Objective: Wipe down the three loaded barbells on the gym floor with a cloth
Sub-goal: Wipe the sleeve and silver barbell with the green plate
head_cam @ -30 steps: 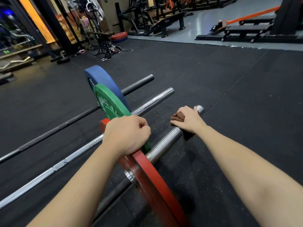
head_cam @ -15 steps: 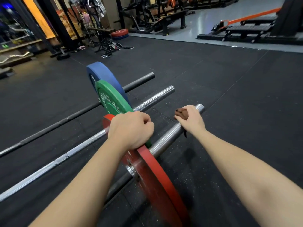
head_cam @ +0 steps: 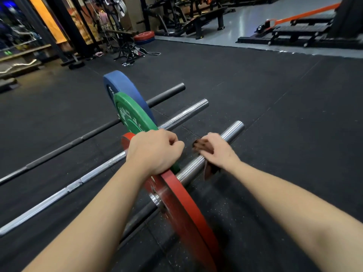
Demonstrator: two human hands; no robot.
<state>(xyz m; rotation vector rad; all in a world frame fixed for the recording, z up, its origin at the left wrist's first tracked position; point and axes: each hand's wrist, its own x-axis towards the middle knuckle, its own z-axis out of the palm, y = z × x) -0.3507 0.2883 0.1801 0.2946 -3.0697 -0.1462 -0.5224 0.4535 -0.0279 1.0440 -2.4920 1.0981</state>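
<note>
1. The red plate [head_cam: 182, 209] is seen closest, standing on edge on the black rubber floor [head_cam: 284, 134] and loaded on the nearest barbell [head_cam: 232, 129], whose thinner shaft runs off toward the lower left behind the forearm.
2. The top rim of the red plate is gripped by the left hand [head_cam: 153, 152]: the fingers are curled over the edge, knuckles up, and the forearm is stretched in from the lower left.
3. Just right of that plate, the chrome sleeve of the nearest barbell is covered by a brown cloth [head_cam: 200, 146], which is clasped around the sleeve by the right hand [head_cam: 218, 150]. Its fingers are curled over the cloth, a loose end is left hanging below the sleeve, and the bare sleeve tip is left showing beyond the hand.
4. The two hands are kept near each other but apart.
5. Behind the left hand, a green plate [head_cam: 131, 116] is carried on the middle barbell [head_cam: 188, 113], a chrome one lying parallel.
6. Further back, a blue plate [head_cam: 121, 85] is loaded on the far barbell [head_cam: 167, 94], which is black.
7. Past the far edge of the floor mat, a weight bench [head_cam: 204, 18], stacked plates [head_cam: 144, 36] and dark racks are seen on grey flooring.
</note>
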